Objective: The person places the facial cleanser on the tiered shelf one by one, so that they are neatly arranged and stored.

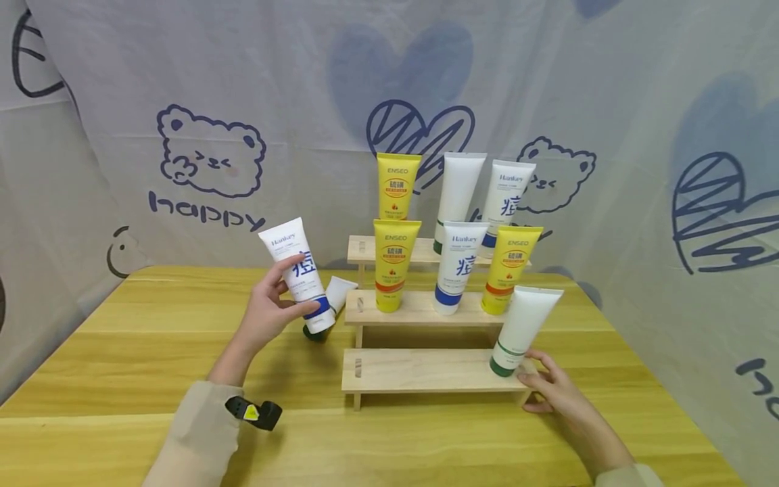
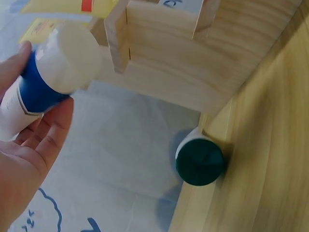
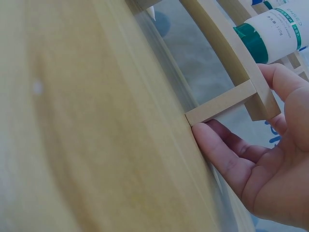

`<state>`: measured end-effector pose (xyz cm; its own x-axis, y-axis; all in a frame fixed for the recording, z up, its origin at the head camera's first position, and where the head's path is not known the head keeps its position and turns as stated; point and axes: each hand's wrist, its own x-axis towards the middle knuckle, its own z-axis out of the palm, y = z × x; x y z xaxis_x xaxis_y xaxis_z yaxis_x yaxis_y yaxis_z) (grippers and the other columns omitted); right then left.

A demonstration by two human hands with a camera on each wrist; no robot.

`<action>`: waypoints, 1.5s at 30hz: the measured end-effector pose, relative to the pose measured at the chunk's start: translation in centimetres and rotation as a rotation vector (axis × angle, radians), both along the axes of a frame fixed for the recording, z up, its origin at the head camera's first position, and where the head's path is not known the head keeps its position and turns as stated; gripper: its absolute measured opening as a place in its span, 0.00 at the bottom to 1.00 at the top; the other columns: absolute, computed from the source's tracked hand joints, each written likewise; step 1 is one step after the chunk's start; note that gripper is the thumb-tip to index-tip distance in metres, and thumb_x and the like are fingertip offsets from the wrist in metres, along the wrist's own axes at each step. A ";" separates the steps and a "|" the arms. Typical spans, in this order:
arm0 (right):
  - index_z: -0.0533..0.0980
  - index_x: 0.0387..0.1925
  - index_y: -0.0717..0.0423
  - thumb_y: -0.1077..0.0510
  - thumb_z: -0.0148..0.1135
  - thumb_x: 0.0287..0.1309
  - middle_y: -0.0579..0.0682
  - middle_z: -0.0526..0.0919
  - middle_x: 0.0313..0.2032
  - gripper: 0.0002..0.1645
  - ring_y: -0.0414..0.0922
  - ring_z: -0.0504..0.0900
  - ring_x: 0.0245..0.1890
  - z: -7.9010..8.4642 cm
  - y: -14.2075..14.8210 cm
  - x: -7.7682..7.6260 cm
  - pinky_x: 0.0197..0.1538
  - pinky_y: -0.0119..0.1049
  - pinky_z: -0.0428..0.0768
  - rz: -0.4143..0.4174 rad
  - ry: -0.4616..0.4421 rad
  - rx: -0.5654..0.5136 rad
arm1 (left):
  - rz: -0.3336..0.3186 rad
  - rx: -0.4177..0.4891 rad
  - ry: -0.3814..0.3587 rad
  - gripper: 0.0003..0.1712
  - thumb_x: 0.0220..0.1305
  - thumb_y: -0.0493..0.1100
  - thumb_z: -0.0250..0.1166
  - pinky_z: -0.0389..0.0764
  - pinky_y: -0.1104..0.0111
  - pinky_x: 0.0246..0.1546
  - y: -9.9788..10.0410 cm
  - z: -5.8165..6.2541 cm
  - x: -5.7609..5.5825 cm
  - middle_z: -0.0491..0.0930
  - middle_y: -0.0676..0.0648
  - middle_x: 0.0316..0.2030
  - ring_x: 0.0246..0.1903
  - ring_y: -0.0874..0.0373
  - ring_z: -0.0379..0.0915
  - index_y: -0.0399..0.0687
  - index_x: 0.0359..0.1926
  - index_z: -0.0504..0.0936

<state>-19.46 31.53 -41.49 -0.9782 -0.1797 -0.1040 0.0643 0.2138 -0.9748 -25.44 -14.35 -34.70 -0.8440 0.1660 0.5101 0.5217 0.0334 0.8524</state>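
My left hand (image 1: 268,308) holds a white squeeze tube (image 1: 287,247) with blue lettering and a blue band, pinched between thumb and fingers and tilted above the table. In the left wrist view its round white cap (image 2: 72,58) faces the camera. At the right end of the wooden tiered stand (image 1: 420,369), my right hand (image 1: 566,399) grips the lowest step, with fingers against its leg (image 3: 222,102). A white tube with a green cap (image 1: 528,325) stands on that step, close to the hand. Behind the held tube, another white tube (image 1: 341,291) with a green cap lies on the table.
On the middle step stand two yellow tubes (image 1: 395,260) with a white-and-blue tube (image 1: 460,260) between them. The top step bears a yellow tube (image 1: 398,182) and two white tubes (image 1: 461,182). A printed cloth (image 1: 292,81) hangs behind the wooden table (image 1: 152,331).
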 end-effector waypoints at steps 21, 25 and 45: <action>0.63 0.46 0.35 0.55 0.54 0.59 0.59 0.71 0.40 0.17 0.48 0.75 0.36 0.1 -0.1 0.1 0.34 0.45 0.79 -0.048 -0.021 0.024 | -0.164 -0.022 0.099 0.28 0.49 0.25 0.63 0.79 0.64 0.30 3.4 1.2 2.3 0.71 0.34 0.46 0.34 0.53 0.76 0.34 0.54 0.69; 0.63 0.46 0.36 0.56 0.55 0.58 0.60 0.71 0.41 0.17 0.47 0.75 0.36 0.1 -0.2 0.1 0.35 0.46 0.79 -0.058 -0.022 0.025 | -0.189 -0.044 0.119 0.28 0.48 0.25 0.65 0.79 0.65 0.27 4.2 1.3 2.7 0.72 0.35 0.45 0.31 0.54 0.75 0.32 0.53 0.69; 0.62 0.48 0.39 0.55 0.55 0.58 0.62 0.71 0.42 0.18 0.48 0.76 0.36 -0.1 -0.1 0.1 0.35 0.46 0.79 -0.059 -0.014 0.029 | -0.257 -0.164 0.072 0.29 0.43 0.33 0.71 0.79 0.64 0.26 9.1 1.4 3.4 0.73 0.43 0.46 0.33 0.54 0.76 0.39 0.51 0.75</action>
<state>-19.41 31.43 -41.55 -0.9855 -0.1181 -0.1216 0.0909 0.2374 -0.9671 -22.04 -5.28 -33.30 -0.7264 0.4541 0.5158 0.5899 0.0270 0.8070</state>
